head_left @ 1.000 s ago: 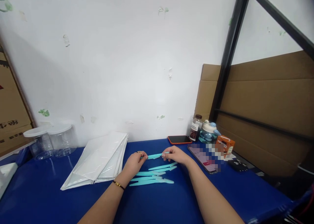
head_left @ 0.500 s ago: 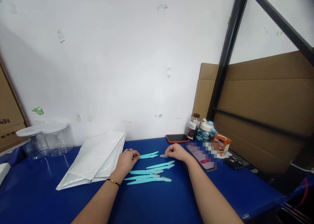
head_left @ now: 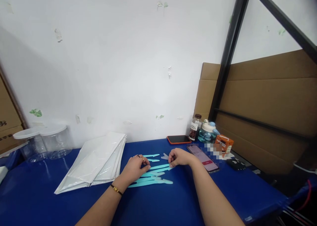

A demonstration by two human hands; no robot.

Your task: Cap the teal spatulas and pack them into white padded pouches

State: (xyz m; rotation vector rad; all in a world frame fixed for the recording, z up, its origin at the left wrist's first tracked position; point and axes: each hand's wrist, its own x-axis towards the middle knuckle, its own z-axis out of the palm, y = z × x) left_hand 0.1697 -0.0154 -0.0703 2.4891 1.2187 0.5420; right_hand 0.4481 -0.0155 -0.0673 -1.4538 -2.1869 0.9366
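Observation:
Several teal eyebrow razors [head_left: 158, 182] lie on the blue table in a loose column. My left hand [head_left: 137, 169] is closed on the handle end of one razor [head_left: 160, 166] in the middle of the column. At that razor's other end, the thumb and fingers of my right hand [head_left: 181, 157] pinch the blade end, where a clear cap seems to sit; the fingers partly hide it. Small clear caps [head_left: 164, 156] lie just left of my right hand. Two razors [head_left: 154, 160] rest beyond my left fingers.
White plastic mailer bags [head_left: 92, 163] are stacked on the left, beside two clear lidded jars [head_left: 58, 142]. Toward the back right are an orange-edged phone [head_left: 178, 139], another phone [head_left: 204, 158], a brown-capped bottle [head_left: 195, 127], a water bottle [head_left: 207, 132] and an orange box [head_left: 224, 145].
Both hands have come nearer to me, from the farthest razors to one in the middle. My right hand has let go of a clear cap, which lies on the table.

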